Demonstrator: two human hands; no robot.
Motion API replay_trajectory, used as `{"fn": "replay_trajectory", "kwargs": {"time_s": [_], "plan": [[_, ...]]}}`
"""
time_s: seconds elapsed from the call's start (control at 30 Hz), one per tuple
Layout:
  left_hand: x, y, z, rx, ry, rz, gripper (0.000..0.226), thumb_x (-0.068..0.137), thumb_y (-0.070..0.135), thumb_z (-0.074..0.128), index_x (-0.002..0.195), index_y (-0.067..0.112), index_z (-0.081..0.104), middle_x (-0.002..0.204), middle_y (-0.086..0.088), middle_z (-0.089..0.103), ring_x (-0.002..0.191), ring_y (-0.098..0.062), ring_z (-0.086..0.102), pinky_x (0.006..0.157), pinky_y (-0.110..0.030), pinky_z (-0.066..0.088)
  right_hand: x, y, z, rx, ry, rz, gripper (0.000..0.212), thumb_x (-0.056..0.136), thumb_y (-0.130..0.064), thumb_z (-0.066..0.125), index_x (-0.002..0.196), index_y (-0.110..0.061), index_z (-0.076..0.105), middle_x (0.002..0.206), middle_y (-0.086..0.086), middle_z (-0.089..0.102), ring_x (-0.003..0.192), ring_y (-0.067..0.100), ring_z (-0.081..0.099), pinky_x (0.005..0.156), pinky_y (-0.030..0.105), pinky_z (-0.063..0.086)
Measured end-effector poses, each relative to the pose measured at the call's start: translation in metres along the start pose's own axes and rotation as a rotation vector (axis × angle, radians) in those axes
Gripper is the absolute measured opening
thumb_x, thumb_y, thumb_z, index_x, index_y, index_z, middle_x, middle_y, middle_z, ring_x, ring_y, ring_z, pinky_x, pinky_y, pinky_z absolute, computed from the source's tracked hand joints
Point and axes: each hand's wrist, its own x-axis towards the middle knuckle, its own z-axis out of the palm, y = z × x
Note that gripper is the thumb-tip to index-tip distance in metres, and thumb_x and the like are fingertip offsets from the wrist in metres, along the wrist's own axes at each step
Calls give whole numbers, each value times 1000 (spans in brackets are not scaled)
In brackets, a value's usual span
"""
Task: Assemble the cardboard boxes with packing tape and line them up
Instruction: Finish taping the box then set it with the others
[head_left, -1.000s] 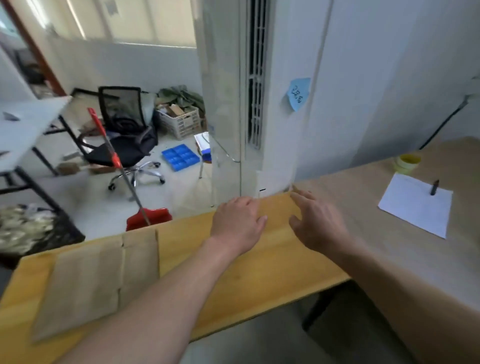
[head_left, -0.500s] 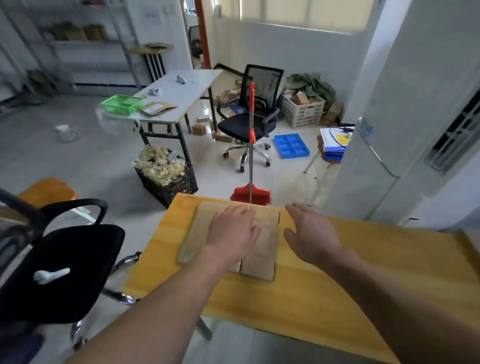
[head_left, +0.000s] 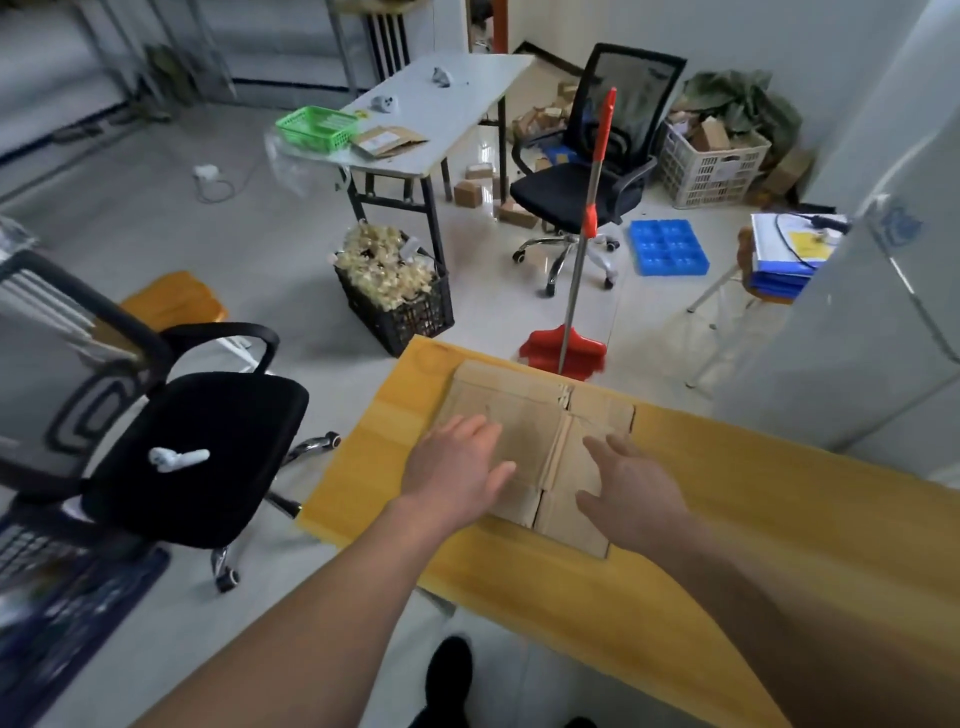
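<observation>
I see flat cardboard box (head_left: 540, 441) on yellow desk (head_left: 727, 545); L hand (head_left: 457, 475) spread over its left half, R hand (head_left: 636, 491) spread over right half.

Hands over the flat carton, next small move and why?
Probably lower both hands and grip the flattened carton to pop it open. It lies flat on the yellow table, left hand and right hand spread open above it, gripping nothing.

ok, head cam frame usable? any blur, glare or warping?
Head view: hands and flat cardboard softly motion-blurred, the left and right edges blurrier; wide-angle bend shows in the yellow table edge; daylight glare on the floor tiles by the red dustpan; usable.
</observation>
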Motion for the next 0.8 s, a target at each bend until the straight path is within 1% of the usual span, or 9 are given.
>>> {"fn": "replay_trajectory", "kwargs": {"time_s": [0.1, 0.17, 0.23, 0.37, 0.43, 0.5, 0.6, 0.67, 0.8], "plan": [[15, -14, 16, -11, -61, 38, 55, 97, 51, 45, 143, 21, 41, 151, 3, 39, 139, -19, 32, 109, -38, 36, 12, 2, 19, 30, -54, 75, 71, 88, -40, 59, 149, -26, 26, 153, 9, 31, 123, 27, 53, 88, 37, 53], [27, -25, 27, -3, -125, 65, 58, 95, 54, 48, 143, 22, 40, 155, 3, 33, 142, -20, 27, 111, -38, 33, 20, 2, 34, 55, -97, 149, 83, 83, -44, 64, 151, -32, 18, 162, 6, 16, 121, 27, 55, 87, 38, 55], [37, -39, 39, 13, -190, 93, 67, 91, 58, 54, 146, 26, 34, 160, 2, 24, 147, -23, 19, 114, -42, 29, 26, 0, 51, 85, -134, 204, 99, 75, -49, 71, 151, -38, 9, 165, 1, -4, 126, 30, 50, 90, 41, 55], [58, -67, 65, 42, -369, 75, 112, 72, 66, 70, 153, 38, -2, 161, 3, -23, 147, -35, -20, 115, -64, 12, 32, -4, 82, 40, -159, 249, 124, 66, -56, 80, 150, -44, -10, 160, 3, -26, 146, 41, 17, 102, 50, 48], [66, -82, 79, 70, -427, 55, 124, 67, 64, 76, 151, 40, -12, 154, 2, -39, 143, -40, -28, 113, -69, 11, 34, -7, 93, 28, -171, 291, 130, 63, -58, 82, 147, -47, -17, 158, 3, -32, 146, 42, 14, 98, 51, 50], [70, -96, 93, 50, -480, 31, 128, 66, 59, 80, 151, 40, -14, 151, 2, -44, 143, -42, -27, 114, -68, 14, 37, -12, 103, 51, -179, 332, 132, 62, -58, 82, 145, -49, -20, 158, 3, -32, 145, 43, 15, 94, 51, 52], [70, -110, 107, 23, -523, 34, 125, 69, 50, 82, 153, 38, -10, 153, 1, -41, 146, -43, -17, 115, -61, 23, 37, -20, 115, 78, -122, 355, 122, 65, -54, 82, 145, -50, -10, 161, 6, -19, 142, 43, 21, 96, 51, 51], [70, -115, 110, 20, -471, 52, 116, 74, 48, 79, 154, 35, -4, 157, 0, -32, 147, -44, -9, 116, -56, 26, 34, -22, 119, 88, -81, 369, 111, 70, -53, 79, 147, -46, -1, 162, 5, -10, 136, 41, 29, 100, 49, 47], [70, -124, 98, -48, -363, 101, 102, 77, 56, 73, 155, 33, 11, 163, 0, -11, 148, -40, 6, 119, -47, 24, 22, -18, 113, 162, -87, 357, 90, 80, -59, 61, 153, -38, 12, 160, -1, 5, 136, 32, 28, 108, 44, 39]]}}
